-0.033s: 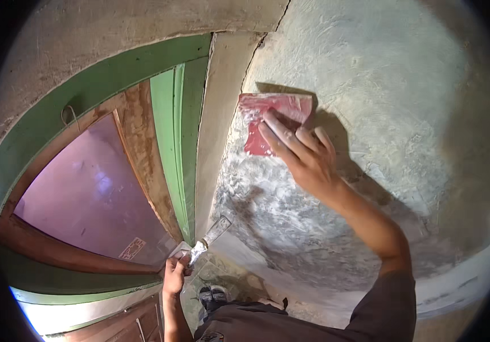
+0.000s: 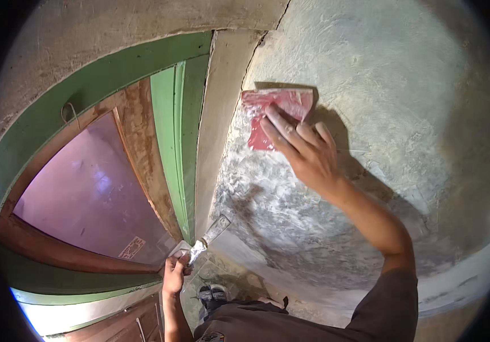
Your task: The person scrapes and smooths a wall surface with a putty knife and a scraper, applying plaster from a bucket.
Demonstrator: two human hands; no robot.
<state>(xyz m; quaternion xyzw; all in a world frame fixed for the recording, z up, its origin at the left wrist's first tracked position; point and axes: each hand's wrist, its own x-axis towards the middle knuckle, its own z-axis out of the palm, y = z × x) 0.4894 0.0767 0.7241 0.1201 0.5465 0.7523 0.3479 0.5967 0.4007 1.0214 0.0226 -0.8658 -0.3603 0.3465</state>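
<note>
My right hand point(image 2: 313, 149) holds a red, flexible, square putty spreader point(image 2: 290, 102) flat against the wall point(image 2: 382, 97). Its fingers lie over the spreader's face, which is smeared with white paste. Beneath and beside it, fresh white filler streaks the wall's surface. Lower down, my left hand point(image 2: 175, 272) is closed around the handle end of a putty knife point(image 2: 216, 229). A lump of white paste sits near that hand, and the knife's greyish blade points up and right. The handle itself is mostly hidden by the fingers.
At left is a green door frame point(image 2: 168, 142) around a brown door with a pinkish panel point(image 2: 91, 194). A wire hook point(image 2: 71, 114) hangs at its top. A crack point(image 2: 249, 64) runs along the wall's edge. My feet point(image 2: 213, 293) stand on the floor below.
My right hand and the red spreader have shifted slightly upward and to the right along the wall. The left hand keeps its place with the putty knife.
</note>
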